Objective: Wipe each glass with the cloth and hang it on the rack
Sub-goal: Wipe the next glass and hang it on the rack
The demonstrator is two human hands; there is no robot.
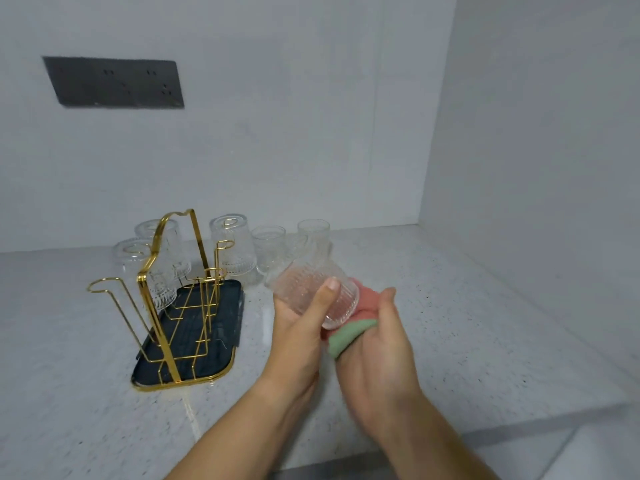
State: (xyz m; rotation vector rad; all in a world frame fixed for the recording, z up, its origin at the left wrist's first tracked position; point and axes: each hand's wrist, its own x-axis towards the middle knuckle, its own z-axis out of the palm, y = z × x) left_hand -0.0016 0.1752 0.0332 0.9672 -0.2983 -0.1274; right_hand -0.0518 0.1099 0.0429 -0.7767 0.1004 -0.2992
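The ribbed glass (304,282) was in mid-wipe, held tilted above the bench (450,323), just right of the rack (144,289). The left grip (298,327), a bare hand, was curled round its body with the thumb laid across the side. The right grip (374,341) was closed round the bunched pink and green cloth (348,334) and pressed it against the glass's lower end; whether the cloth reached inside could not be told.

Three glasses hung upside down on the rack's gold prongs: one at front left (133,252), one behind it (152,230) and one on the far right (232,244). At least three prongs appeared bare, the nearest at front left (104,282). The dark tray (221,327) lay beneath them.

Two more glasses (268,247) (313,237) stood on the bench behind the held one, apart from the rack.

By that count the task seemed about half done: three hung, one being wiped, and two waiting to be wiped and hung.
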